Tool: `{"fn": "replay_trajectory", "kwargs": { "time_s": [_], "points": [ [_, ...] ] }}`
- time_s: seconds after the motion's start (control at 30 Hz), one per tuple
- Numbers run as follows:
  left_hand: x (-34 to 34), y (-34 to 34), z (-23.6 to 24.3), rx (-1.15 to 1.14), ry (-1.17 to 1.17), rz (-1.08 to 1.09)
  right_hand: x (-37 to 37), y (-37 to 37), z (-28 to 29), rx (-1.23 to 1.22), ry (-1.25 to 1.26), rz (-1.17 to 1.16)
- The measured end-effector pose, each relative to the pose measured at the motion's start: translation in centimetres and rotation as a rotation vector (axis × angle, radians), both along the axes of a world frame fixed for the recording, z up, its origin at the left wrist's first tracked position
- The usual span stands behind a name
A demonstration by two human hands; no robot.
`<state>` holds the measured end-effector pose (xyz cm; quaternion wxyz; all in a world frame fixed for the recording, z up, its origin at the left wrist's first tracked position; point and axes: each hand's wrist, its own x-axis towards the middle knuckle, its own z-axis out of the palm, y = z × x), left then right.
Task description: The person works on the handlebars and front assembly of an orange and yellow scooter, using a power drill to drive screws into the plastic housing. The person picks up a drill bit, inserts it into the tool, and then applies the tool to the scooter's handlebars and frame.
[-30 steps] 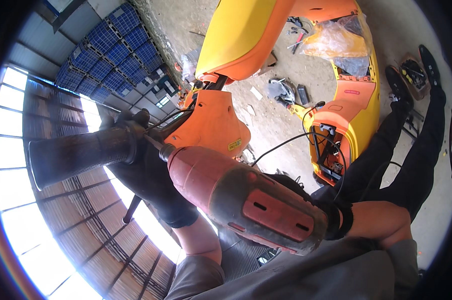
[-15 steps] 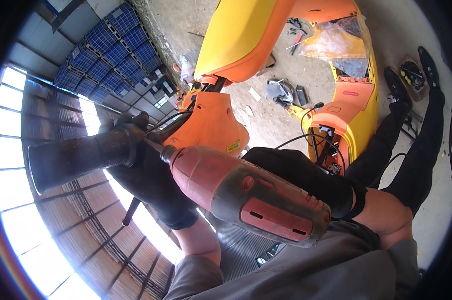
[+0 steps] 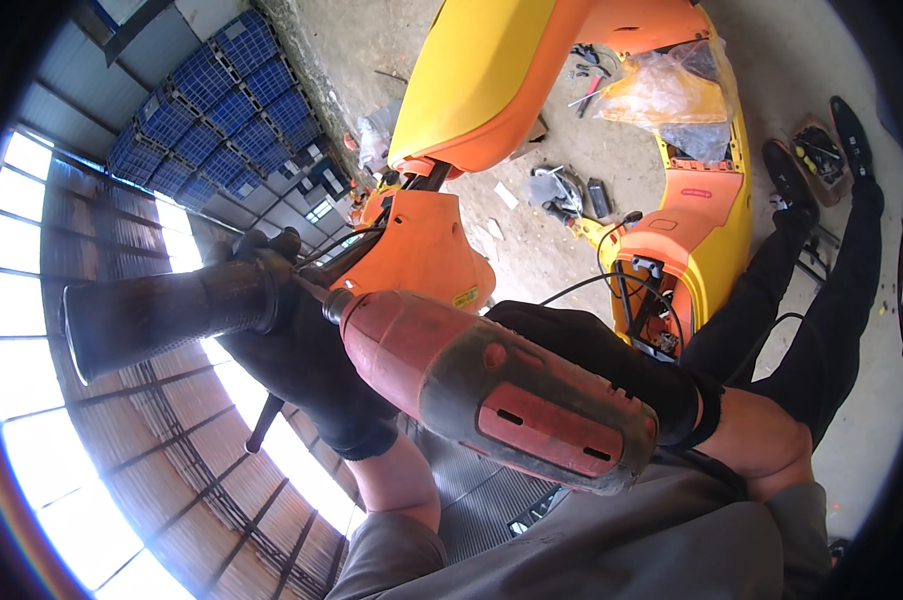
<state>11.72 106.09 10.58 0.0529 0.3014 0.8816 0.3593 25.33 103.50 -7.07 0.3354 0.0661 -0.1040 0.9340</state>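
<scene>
In a black glove, my right hand (image 3: 591, 350) is closed around the handle of a red and dark-grey power screwdriver (image 3: 491, 385). The tool's bit points left, at the inner end of a black handlebar grip (image 3: 171, 315). My left hand (image 3: 306, 350), also gloved in black, wraps the handlebar beside that grip, its fingertips showing over the top. The bit's tip meets the parts near these fingers; the exact contact point is hidden. A dark lever (image 3: 263, 425) sticks out below the left hand. Behind the tool rises the orange front panel (image 3: 426, 250) of a yellow and orange scooter.
The yellow and orange scooter body (image 3: 696, 230) curves behind, with clear plastic wrapping (image 3: 666, 90) on it and a black cable (image 3: 596, 285) looping out. Tools and scraps (image 3: 561, 190) lie on the concrete floor. A box of small parts (image 3: 819, 155) stands between my black shoes. Blue crates (image 3: 226, 100) are stacked far left.
The handlebar grip has shifted slightly to the right. Both hands keep their hold, and the power screwdriver stays nearly in place with its bit at the same spot.
</scene>
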Motion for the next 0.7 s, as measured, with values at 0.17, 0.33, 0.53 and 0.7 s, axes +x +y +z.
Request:
{"fn": "replay_trajectory", "kwargs": {
  "time_s": [0.17, 0.33, 0.53, 0.7],
  "points": [
    [0.4, 0.4, -1.1, -0.333, 0.426, -0.074, 2.3, 2.2, 1.1, -0.556, 0.181, 0.764],
    [0.4, 0.5, -1.1, -0.211, 0.279, -0.072, 0.1, -0.8, -0.1, -0.254, 0.128, 0.37],
    [-0.2, -0.4, 0.2, -0.26, 0.215, -0.072, 0.1, -0.9, -0.5, -0.031, 0.091, 0.167],
    [-0.2, -0.2, -0.3, -0.232, 0.26, -0.121, 2.3, 0.1, -0.1, -0.482, 0.284, 0.589]
  ]
}}
